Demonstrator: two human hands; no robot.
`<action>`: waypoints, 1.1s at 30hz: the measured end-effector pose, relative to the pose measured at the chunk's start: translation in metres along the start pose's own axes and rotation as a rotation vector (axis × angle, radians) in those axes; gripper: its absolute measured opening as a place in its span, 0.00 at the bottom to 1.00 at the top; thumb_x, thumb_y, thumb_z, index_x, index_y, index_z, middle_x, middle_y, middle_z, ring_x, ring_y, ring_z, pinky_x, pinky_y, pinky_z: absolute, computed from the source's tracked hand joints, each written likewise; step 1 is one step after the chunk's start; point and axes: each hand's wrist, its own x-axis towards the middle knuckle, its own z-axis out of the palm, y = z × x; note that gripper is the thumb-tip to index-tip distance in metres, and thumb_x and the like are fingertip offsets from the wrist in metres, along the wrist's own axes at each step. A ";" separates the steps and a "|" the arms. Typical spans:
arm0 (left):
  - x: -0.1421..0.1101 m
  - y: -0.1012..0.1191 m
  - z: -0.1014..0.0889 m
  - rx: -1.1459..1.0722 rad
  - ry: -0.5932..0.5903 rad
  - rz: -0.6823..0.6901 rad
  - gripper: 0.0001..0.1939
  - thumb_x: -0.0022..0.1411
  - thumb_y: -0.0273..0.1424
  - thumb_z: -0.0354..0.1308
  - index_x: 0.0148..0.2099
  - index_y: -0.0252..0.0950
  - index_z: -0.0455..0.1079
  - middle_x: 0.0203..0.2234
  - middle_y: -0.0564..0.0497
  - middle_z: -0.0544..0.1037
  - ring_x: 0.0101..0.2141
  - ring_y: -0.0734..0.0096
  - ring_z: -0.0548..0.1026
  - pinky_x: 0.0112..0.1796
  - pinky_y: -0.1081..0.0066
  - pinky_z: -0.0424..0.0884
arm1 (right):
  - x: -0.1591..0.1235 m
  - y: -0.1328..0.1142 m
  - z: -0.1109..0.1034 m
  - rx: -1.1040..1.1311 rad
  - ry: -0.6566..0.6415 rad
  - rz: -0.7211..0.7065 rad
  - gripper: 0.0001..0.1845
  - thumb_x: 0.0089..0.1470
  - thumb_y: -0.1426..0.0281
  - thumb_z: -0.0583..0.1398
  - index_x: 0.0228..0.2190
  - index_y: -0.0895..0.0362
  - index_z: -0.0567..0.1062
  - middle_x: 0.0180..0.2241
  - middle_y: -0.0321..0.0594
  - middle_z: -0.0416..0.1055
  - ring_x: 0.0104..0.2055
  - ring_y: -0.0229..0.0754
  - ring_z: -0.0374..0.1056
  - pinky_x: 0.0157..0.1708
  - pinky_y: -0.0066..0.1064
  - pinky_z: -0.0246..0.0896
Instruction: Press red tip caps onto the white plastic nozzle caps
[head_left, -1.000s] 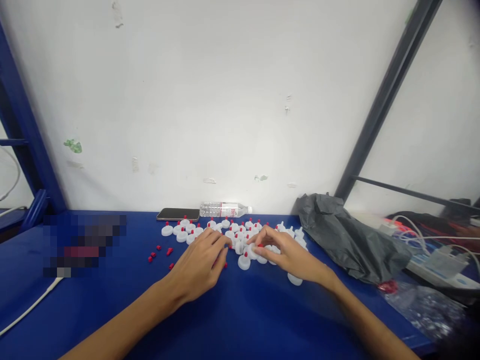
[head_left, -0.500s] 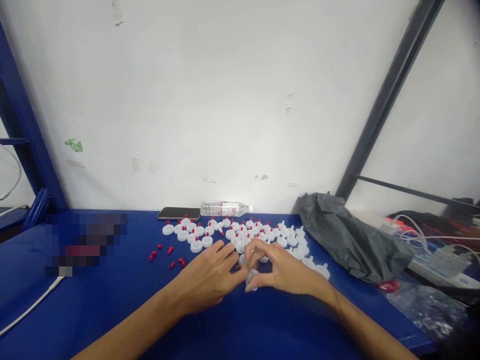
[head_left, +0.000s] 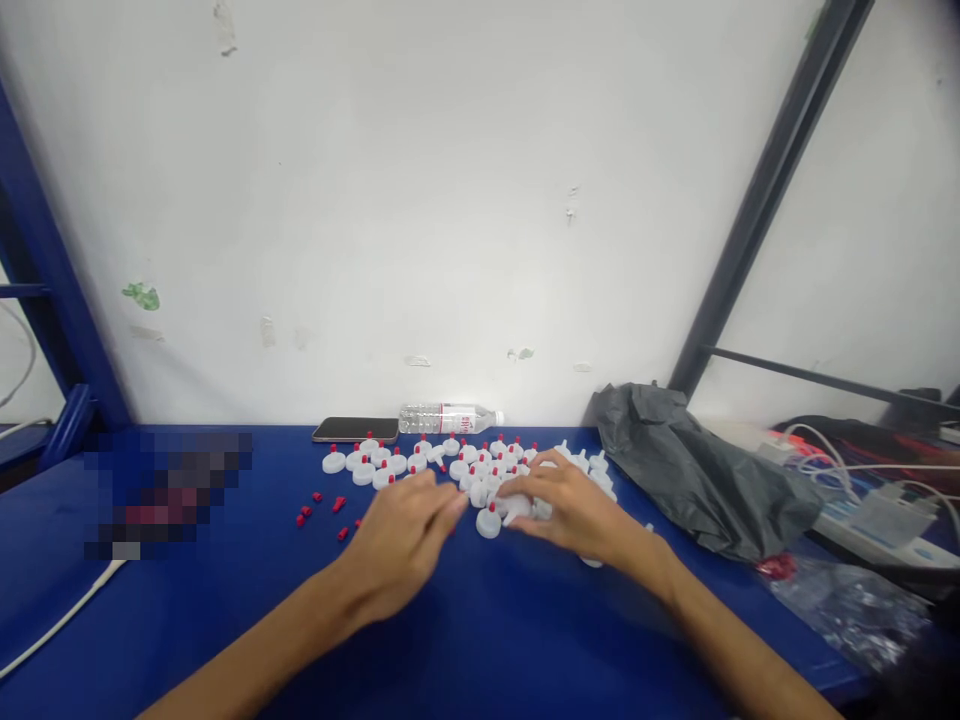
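My right hand [head_left: 574,508] is closed around a white plastic nozzle cap [head_left: 516,508], its bare spout pointing down and left. Just left of those fingers, a white cap with a red tip [head_left: 488,521] stands upright on the blue table. My left hand [head_left: 405,545] is a little further left, thumb and fingers drawn together and slightly blurred; what they hold is hidden. Beyond both hands spread several white nozzle caps with red tips [head_left: 364,470]. White caps without tips [head_left: 598,463] lie behind my right hand. Several loose red tips [head_left: 340,503] lie left of my left hand.
A phone [head_left: 355,430] and a lying water bottle [head_left: 450,418] are along the wall. At the right are a dark grey plastic bag [head_left: 705,480], a clear plastic bag [head_left: 847,605] and a power strip with cables [head_left: 900,540]. A white cable [head_left: 64,615] crosses the left side.
My hands have moved apart, the left one leftward and the right one rightward. A red-tipped cap now stands between them, and my right hand has a bare white cap in its fingers.
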 end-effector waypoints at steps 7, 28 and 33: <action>0.006 -0.026 -0.012 0.200 0.008 -0.017 0.17 0.73 0.32 0.43 0.33 0.38 0.68 0.29 0.50 0.73 0.35 0.60 0.68 0.36 0.61 0.65 | 0.000 0.004 -0.022 0.148 -0.034 0.138 0.09 0.60 0.59 0.63 0.35 0.51 0.78 0.43 0.37 0.78 0.46 0.44 0.71 0.49 0.36 0.62; 0.000 -0.034 0.011 0.152 -0.108 0.018 0.11 0.69 0.26 0.49 0.44 0.40 0.73 0.37 0.49 0.76 0.42 0.60 0.71 0.43 0.61 0.69 | -0.001 -0.010 0.000 0.206 -0.221 0.044 0.17 0.66 0.58 0.57 0.50 0.48 0.79 0.45 0.38 0.80 0.46 0.44 0.68 0.50 0.37 0.62; 0.002 -0.024 0.005 0.133 -0.036 0.062 0.12 0.71 0.26 0.46 0.43 0.39 0.72 0.36 0.49 0.76 0.41 0.61 0.71 0.44 0.61 0.69 | 0.002 -0.011 0.002 0.177 -0.003 0.019 0.17 0.56 0.55 0.66 0.44 0.50 0.79 0.42 0.38 0.80 0.46 0.45 0.70 0.53 0.39 0.60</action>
